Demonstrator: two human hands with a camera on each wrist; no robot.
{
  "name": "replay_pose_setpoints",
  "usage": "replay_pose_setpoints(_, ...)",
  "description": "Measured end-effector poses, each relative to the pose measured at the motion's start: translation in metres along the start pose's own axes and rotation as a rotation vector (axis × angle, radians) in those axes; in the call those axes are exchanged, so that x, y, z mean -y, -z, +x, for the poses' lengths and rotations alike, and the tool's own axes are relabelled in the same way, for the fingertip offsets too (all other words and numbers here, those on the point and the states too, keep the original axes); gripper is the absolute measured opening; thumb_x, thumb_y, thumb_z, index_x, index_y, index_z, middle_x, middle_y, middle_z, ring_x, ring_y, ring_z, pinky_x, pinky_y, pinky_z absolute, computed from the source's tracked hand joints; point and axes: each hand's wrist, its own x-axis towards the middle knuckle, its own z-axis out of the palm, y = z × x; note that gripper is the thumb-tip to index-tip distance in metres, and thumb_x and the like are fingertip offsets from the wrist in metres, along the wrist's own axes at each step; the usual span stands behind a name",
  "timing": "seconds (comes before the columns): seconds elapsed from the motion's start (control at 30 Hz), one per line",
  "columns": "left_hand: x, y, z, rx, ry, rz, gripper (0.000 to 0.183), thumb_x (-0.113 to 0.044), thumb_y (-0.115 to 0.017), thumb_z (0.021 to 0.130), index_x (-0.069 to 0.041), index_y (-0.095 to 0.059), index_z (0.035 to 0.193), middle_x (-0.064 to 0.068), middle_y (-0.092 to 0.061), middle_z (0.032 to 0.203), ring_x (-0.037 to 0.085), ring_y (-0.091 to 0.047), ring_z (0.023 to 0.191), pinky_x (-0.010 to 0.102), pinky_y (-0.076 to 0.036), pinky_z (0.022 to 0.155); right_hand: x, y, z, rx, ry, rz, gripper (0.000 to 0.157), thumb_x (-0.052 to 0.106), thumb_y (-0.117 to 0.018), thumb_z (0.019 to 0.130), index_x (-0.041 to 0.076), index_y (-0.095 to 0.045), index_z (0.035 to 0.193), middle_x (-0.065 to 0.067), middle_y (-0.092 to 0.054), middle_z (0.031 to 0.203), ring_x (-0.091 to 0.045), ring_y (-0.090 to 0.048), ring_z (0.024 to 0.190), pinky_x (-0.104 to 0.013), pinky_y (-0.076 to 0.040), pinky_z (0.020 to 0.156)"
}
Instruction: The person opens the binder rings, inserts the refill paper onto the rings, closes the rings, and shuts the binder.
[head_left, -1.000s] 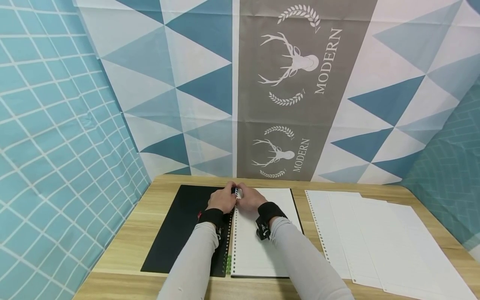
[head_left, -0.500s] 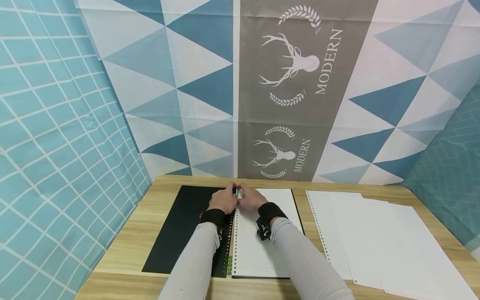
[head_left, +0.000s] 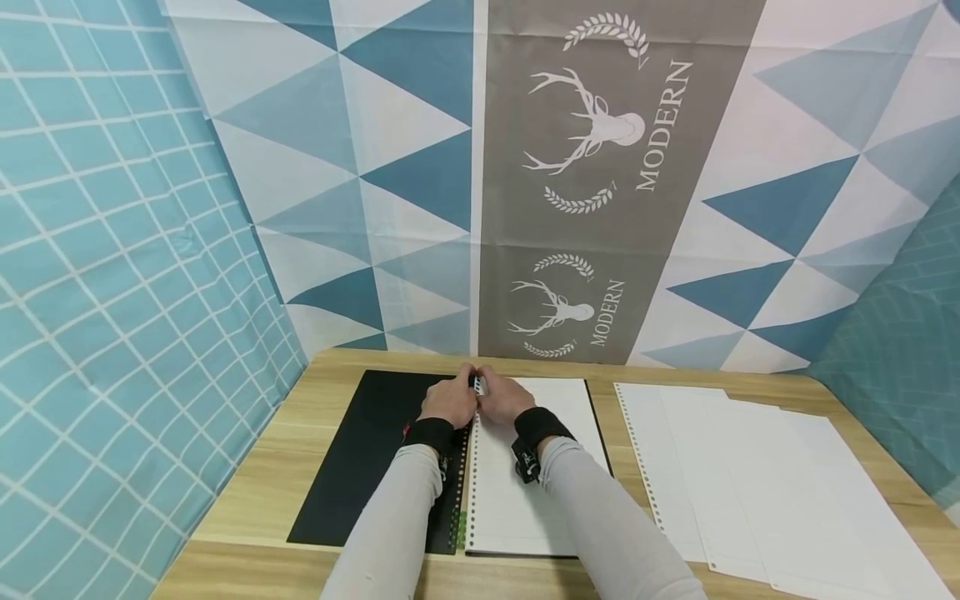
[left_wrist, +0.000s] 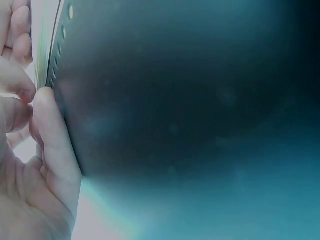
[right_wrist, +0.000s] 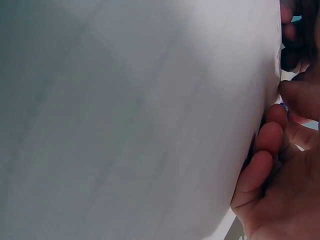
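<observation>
On the table [head_left: 277,467] we find an open notebook [head_left: 517,492], black cover [head_left: 360,467] leftmost. At its punched inner edges [head_left: 474,467], far end, left hand [head_left: 450,402] and right hand [head_left: 502,398] meet, both pinching it. Overlapping loose sheets [head_left: 757,492] lie apart, rightmost.

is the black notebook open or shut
Open: the black cover lies spread to one side, the punched white pages exposed beside it.
</observation>
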Motion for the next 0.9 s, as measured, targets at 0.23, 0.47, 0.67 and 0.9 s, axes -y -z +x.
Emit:
replay_pose_setpoints(0.23,0.0008,0.001,-0.0031,-0.029,-0.01,0.028,0.038,-0.022,-0.05,0.105,-0.027,-0.046,0.142,0.019,-0.067,0.087,0.034,-0.061,0.069,0.042,-0.046,0.059,0.0006,-0.0016,-0.0012,0.017,0.009,-0.018,0.054,0.028,-0.058,0.101,0.022,-0.042,0.152,-0.019,-0.069,0.128,-0.037,-0.069,0.106,-0.047,-0.053,0.084)
replay_pose_setpoints(0.47,-0.0002,0.0014,-0.0055,-0.056,-0.024,0.025,0.04,-0.021,-0.05,0.105,-0.024,-0.046,0.145,0.015,-0.064,0.077,0.034,-0.062,0.067,0.042,-0.045,0.057,-0.0002,0.0006,-0.0054,0.023,0.029,-0.034,0.062,0.028,-0.06,0.099,0.024,-0.039,0.157,-0.016,-0.063,0.141,-0.039,-0.065,0.122,-0.052,-0.052,0.097)
replay_pose_setpoints(0.67,0.0021,-0.0008,-0.0056,-0.071,-0.026,0.015,0.037,-0.02,-0.051,0.104,-0.022,-0.048,0.141,0.014,-0.061,0.073,0.032,-0.06,0.064,0.041,-0.043,0.056,-0.0013,-0.0001,-0.007,0.028,0.048,-0.035,0.065,0.028,-0.062,0.098,0.023,-0.038,0.158,-0.017,-0.062,0.143,-0.039,-0.064,0.124,-0.051,-0.051,0.1)
replay_pose_setpoints(0.9,0.0014,-0.0023,-0.0053,-0.065,-0.013,0.015,0.034,-0.021,-0.051,0.105,-0.023,-0.048,0.139,0.018,-0.068,0.084,0.037,-0.065,0.073,0.046,-0.051,0.064,-0.0033,0.0005,-0.0077,0.028,0.066,-0.018,0.065,0.027,-0.063,0.097,0.022,-0.039,0.157,-0.016,-0.061,0.144,-0.039,-0.063,0.126,-0.051,-0.051,0.102)
